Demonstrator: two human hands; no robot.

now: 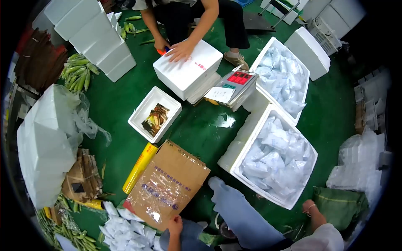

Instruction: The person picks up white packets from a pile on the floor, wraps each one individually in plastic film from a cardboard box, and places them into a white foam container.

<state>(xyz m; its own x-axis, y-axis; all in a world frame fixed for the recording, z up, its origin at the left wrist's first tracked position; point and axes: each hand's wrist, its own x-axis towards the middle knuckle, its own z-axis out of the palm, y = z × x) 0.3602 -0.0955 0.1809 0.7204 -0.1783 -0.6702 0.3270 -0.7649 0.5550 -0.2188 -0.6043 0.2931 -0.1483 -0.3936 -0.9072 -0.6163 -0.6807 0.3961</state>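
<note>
Head view: at the lower middle of the frame, the person's left hand (pixel 175 226) is at the lower right edge of a cardboard box (pixel 171 180), which extends up and left from the fingers. Its long axis slants from lower left to upper right. The left hand is clearly nearer; the right hand (pixel 309 208) is well apart at lower right, just beside a green sack (pixel 335 205). The left fingers look curled in; whether they grip the box's edge, I cannot tell. The right fingers look loosely bent, too small to judge how far open, with no held thing showing.

The box is brown, flat-faced and printed, with glossy clear film creased over its lower part. A smooth yellow roll (pixel 140 168) lies along its left side. Right of centre, a rigid white foam tub (pixel 245 140) holds soft, crinkled pouches (pixel 276 154). At upper middle, a co-worker's hand (pixel 181 51) lies spread on a blocky foam box (pixel 176 80).
</note>
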